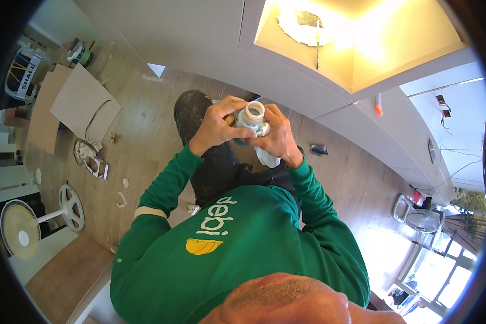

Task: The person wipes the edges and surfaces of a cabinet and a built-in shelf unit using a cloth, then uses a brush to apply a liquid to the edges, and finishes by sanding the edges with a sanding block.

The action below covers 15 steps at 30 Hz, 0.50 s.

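Between my two hands, in front of my knees, is a small pale container point(253, 112) with a round, open white mouth turned up toward me. My left hand point(221, 123) grips it from the left, the thumb laid across its front. From the other side my right hand point(278, 135) closes round it, fingers bent over the edge. Something yellowish shows by the left fingers, too covered to name. Beneath the right hand there is a crumpled white piece point(267, 158), paper or cloth; I cannot tell which.
Ahead rises a pale cabinet wall with a lit niche point(329, 81), a thin brush-like tool point(318, 48) in it. A dark small packet point(318, 149) lies on the floor at right. Leftward are cardboard sheets point(81, 100), a cable, scraps and a standing fan point(21, 232).
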Each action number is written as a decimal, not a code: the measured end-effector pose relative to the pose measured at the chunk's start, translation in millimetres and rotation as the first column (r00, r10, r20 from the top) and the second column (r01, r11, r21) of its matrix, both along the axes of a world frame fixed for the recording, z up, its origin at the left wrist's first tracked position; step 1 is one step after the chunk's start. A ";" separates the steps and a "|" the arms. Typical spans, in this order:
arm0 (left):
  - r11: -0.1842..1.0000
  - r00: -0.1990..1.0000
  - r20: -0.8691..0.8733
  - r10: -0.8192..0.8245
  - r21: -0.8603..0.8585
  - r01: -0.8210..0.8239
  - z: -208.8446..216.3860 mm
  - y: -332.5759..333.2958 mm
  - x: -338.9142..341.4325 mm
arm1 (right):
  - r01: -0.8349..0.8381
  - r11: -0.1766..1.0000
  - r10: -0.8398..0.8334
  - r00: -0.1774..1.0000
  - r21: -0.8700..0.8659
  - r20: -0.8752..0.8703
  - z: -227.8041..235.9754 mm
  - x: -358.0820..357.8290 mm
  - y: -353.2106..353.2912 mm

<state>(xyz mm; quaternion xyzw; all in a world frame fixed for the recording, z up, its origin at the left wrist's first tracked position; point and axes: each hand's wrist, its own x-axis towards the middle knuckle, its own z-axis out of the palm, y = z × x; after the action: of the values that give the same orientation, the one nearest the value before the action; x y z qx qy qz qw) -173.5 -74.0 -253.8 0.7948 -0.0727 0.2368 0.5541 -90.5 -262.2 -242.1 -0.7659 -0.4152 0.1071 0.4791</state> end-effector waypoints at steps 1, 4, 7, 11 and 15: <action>0.999 0.999 -0.030 -0.040 0.005 0.040 -0.6 4.4 0.0 | -0.017 1.000 0.016 1.000 0.009 0.011 -2.0 -0.9 2.2; 0.999 0.995 -0.092 -0.039 0.032 0.042 -0.4 4.5 -3.0 | -0.042 0.997 0.045 0.998 0.061 -0.051 -4.5 -6.0 5.6; 0.976 0.996 -0.037 0.080 0.206 -0.071 3.1 12.5 -8.0 | 0.058 0.980 0.015 0.931 0.189 -0.364 -3.2 -7.3 2.0; 0.943 0.994 0.022 0.107 0.314 -0.108 24.3 32.4 -14.9 | 0.333 0.877 0.071 0.623 0.346 -0.779 6.6 11.4 -14.8; 0.856 0.995 0.066 0.078 0.508 -0.100 41.3 42.2 -14.6 | 0.387 0.853 -0.008 0.680 0.349 -0.733 24.9 10.8 -7.9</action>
<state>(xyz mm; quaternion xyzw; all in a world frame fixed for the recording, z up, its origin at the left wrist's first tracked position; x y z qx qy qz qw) -188.1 -31.8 -212.5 0.9102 -0.1078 0.2515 0.3108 -79.7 -270.1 -217.1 -0.5632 -0.1231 0.2326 0.7833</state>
